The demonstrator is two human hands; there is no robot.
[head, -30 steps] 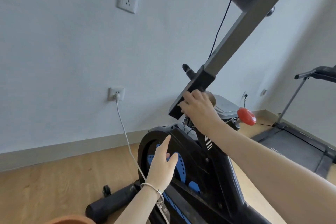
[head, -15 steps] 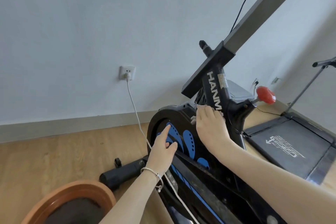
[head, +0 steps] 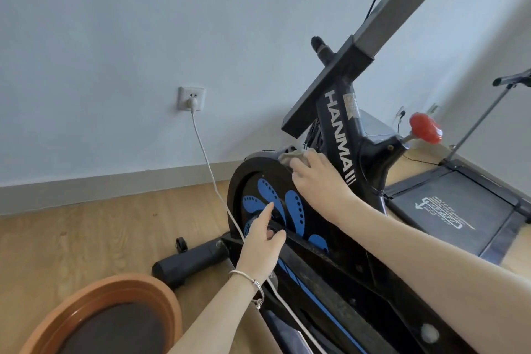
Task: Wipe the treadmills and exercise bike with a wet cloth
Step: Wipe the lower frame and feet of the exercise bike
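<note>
right hand point(head: 319, 181) gripped cloth point(head: 290, 157) on bike point(head: 339, 135) flywheel rim | left hand point(head: 263, 244) fingers relaxed, forefinger extended, resting on flywheel

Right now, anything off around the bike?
One thing: the white power cord runs from the wall socket and drapes across the black exercise bike's flywheel cover, under the left hand. It could snag while wiping. Nothing looks spilled or broken.
</note>
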